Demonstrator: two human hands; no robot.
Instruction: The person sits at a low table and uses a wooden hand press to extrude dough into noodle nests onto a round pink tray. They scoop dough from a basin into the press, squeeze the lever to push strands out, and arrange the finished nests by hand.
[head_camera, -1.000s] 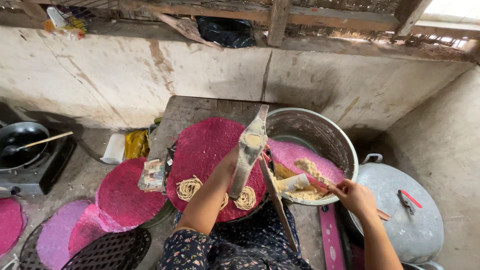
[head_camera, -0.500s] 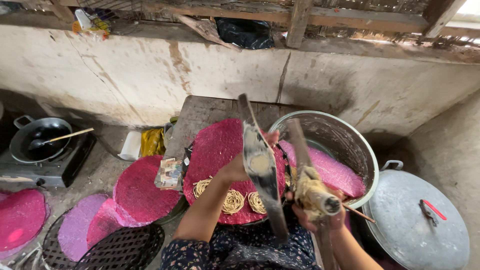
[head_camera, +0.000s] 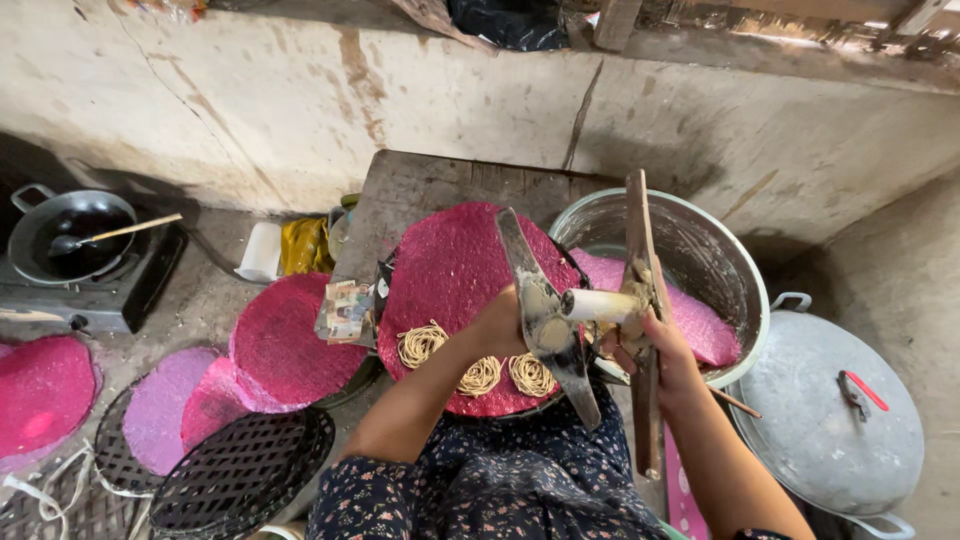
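Observation:
A hand-held press lies open between my hands: a metal arm (head_camera: 548, 322) with a round cup, a wooden arm (head_camera: 640, 300), and a pale dough-coated plunger (head_camera: 598, 305) between them. My left hand (head_camera: 497, 322) grips the metal arm from behind. My right hand (head_camera: 655, 350) holds the wooden arm, fingers smeared with dough. Below the press, three coiled noodle nests (head_camera: 480, 375) sit on a round pink woven mat (head_camera: 450, 270).
A large metal basin (head_camera: 700, 255) with a pink mat inside stands to the right, beside a grey lid (head_camera: 835, 420). More pink mats (head_camera: 285, 340) and black mesh trays (head_camera: 240, 470) lie at left. A wok on a stove (head_camera: 75, 235) sits far left.
My right hand came back from the basin with dough and now holds the wooden arm. The press swung open, and a third nest lies on the mat.

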